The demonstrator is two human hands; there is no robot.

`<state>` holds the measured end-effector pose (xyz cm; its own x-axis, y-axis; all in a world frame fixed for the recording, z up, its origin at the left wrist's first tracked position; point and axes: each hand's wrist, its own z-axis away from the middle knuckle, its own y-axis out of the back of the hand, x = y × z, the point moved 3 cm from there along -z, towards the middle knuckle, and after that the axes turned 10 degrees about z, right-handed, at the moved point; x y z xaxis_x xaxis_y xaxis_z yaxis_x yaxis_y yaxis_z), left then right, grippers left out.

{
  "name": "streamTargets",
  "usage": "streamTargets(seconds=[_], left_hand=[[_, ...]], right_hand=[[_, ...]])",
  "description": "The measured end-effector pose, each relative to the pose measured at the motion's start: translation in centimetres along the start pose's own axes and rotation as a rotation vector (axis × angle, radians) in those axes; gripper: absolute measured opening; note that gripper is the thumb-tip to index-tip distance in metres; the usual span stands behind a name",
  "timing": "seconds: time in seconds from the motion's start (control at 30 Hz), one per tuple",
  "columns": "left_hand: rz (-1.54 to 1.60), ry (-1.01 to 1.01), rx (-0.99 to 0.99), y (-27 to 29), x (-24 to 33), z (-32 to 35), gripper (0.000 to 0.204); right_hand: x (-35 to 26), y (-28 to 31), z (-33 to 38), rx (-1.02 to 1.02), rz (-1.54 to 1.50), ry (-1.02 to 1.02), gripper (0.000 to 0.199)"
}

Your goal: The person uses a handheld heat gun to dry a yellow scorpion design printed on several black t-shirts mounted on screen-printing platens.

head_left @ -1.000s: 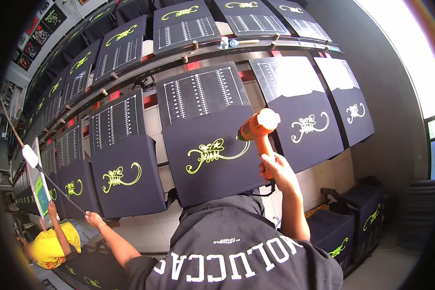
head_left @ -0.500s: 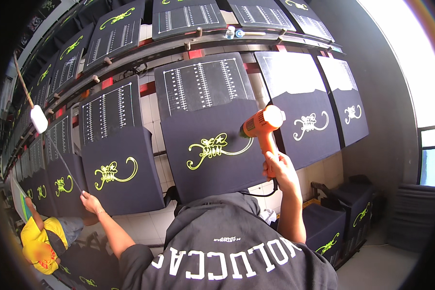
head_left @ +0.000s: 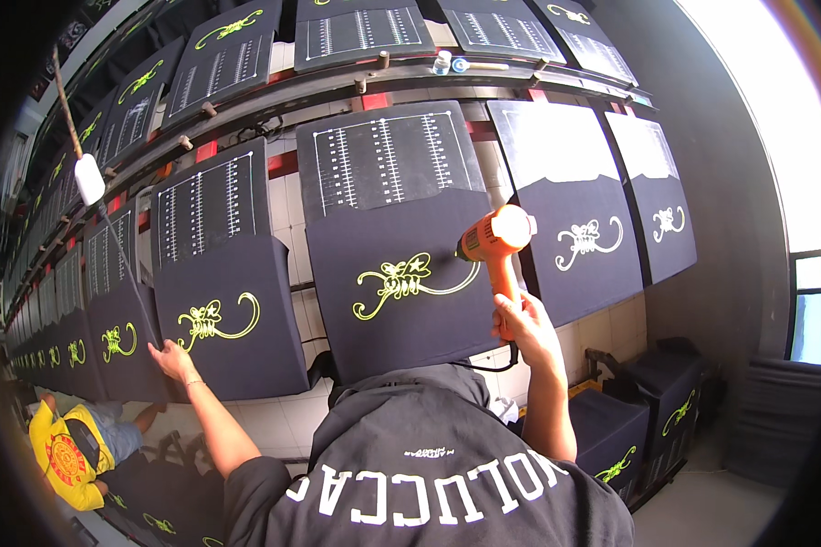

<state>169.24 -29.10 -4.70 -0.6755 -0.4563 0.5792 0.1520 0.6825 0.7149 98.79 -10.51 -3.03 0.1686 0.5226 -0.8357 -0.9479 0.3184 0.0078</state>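
White block on the cord is sitting higher, upper left of frame, than a second ago. Orange heat gun is hanging right of center over the dark fabric's green print; right hand is gripping its handle. Left hand is meeting the cord, can't tell if gripping.

The big middle board is black, with white lines on its bare part. A dark cloth lies flat on the rest, with a yellow-green drawing on it. The left board has a matching cloth. The shiny right board has another cloth, with a pale drawing. A little bottle sits on the long dark rail behind.
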Motion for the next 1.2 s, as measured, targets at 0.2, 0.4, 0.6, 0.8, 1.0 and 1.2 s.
streamTargets(seconds=[0.2, 0.4, 0.6, 0.8, 1.0, 1.2], left_hand=[[0.353, -0.366, -0.106, -4.1, 9.8, 9.8, 0.042], [0.485, -0.688, -0.612, -10.5, 19.3, 23.5, 0.034], [0.317, -0.785, -0.850, -15.4, 20.9, 29.6, 0.053], [0.000, -0.939, -0.826, -16.4, 22.3, 31.1, 0.064], [0.002, -1.075, -0.898, -18.0, 24.1, 30.6, 0.065], [0.001, -1.135, -0.911, -19.3, 25.3, 30.8, 0.066]], right_hand=[[0.0, 0.0, -0.2, -0.023, 0.035, -0.018, 0.031], [0.3, 0.0, -0.5, -0.010, 0.057, -0.001, 0.033], [-0.1, 0.1, -1.1, 0.004, 0.024, 0.017, 0.030], [-0.2, 0.6, -1.2, 0.042, 0.020, -0.004, 0.030], [0.2, 1.1, -1.3, 0.053, 0.008, -0.017, 0.030], [0.4, 1.4, -1.0, 0.061, 0.038, -0.006, 0.031]])
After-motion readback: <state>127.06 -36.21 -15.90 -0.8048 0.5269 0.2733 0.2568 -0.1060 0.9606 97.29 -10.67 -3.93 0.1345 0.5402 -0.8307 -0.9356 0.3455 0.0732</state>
